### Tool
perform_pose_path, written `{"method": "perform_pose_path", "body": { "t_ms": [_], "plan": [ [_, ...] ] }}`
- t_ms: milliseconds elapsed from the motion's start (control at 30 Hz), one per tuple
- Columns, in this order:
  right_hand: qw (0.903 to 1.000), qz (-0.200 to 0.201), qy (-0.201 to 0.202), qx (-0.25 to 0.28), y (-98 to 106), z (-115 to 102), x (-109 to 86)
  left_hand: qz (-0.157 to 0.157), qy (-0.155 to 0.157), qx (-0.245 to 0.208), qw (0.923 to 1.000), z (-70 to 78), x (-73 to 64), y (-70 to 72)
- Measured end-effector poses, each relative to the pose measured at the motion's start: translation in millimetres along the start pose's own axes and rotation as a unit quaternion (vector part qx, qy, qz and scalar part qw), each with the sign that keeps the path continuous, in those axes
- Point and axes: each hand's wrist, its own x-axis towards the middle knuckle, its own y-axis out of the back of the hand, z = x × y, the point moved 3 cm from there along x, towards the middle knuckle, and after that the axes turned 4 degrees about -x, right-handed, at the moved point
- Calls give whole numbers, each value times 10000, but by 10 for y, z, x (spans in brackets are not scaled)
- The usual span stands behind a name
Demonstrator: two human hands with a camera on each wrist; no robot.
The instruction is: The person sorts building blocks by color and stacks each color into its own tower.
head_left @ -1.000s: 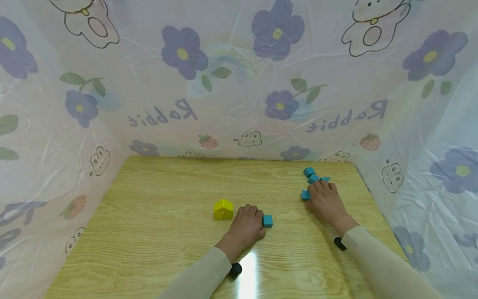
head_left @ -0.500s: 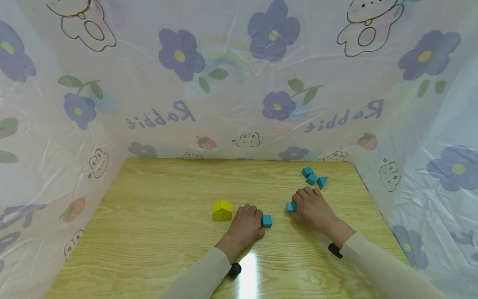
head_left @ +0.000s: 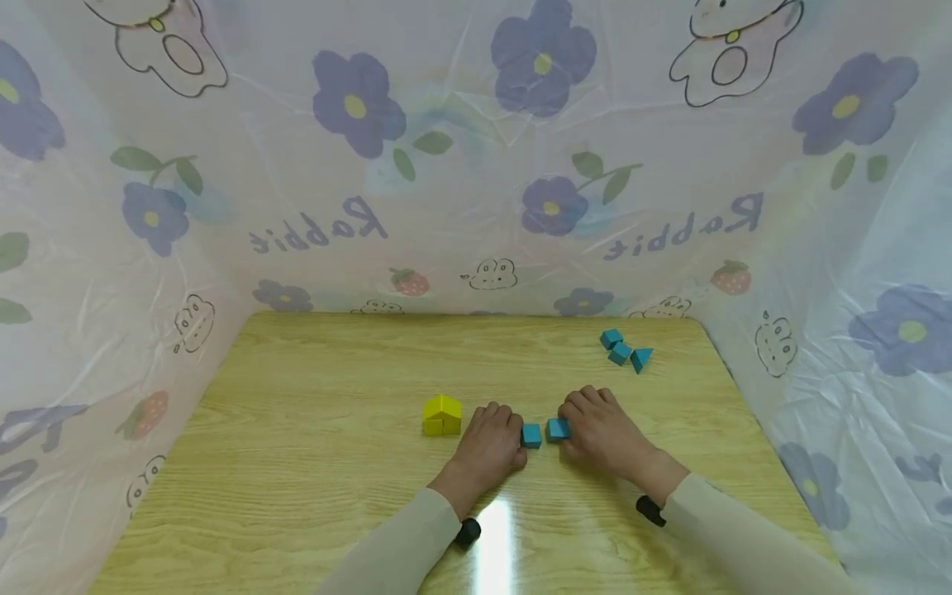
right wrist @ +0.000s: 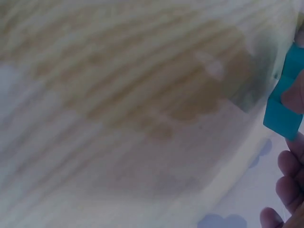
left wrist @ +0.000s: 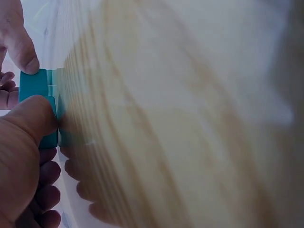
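Note:
Near the middle of the table (head_left: 335,479), my left hand (head_left: 487,442) pinches a blue cube-shaped block (head_left: 531,435), its thumb pressed on one face in the left wrist view. A second blue block (head_left: 557,429) is between the thumb and fingers of my right hand (head_left: 606,434), just right of the first. A narrow gap separates the two blocks in the head view, while both wrist views show them close in line. Left of my left hand sits a small yellow house-shaped group of blocks (head_left: 442,409), with a peaked piece over smaller ones.
Toward the back right lie two blue blocks (head_left: 611,339) and a blue triangular block (head_left: 642,359). A patterned sheet (head_left: 476,165) walls the table at the back and sides. Black wrist cameras (head_left: 468,534) sit under both wrists.
My right hand has come left and nearer from the back-right group, bringing a blue block close to the left hand's block. My left hand has stayed in place.

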Motion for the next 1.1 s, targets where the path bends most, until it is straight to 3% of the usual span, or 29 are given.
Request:
{"method": "perform_pose_path", "body": {
  "t_ms": [233,767,1100],
  "plan": [
    [9995,-251,-142,129,-64,-43,7,16,-10,72,10000,-5,12,-3],
    [9998,-158,-16,112,-77,-99,54,173,10,22,9998,-9,11,-27],
    [9996,-253,-73,134,-64,-115,66,54,-92,230,9997,-5,27,-32]
  ]
}}
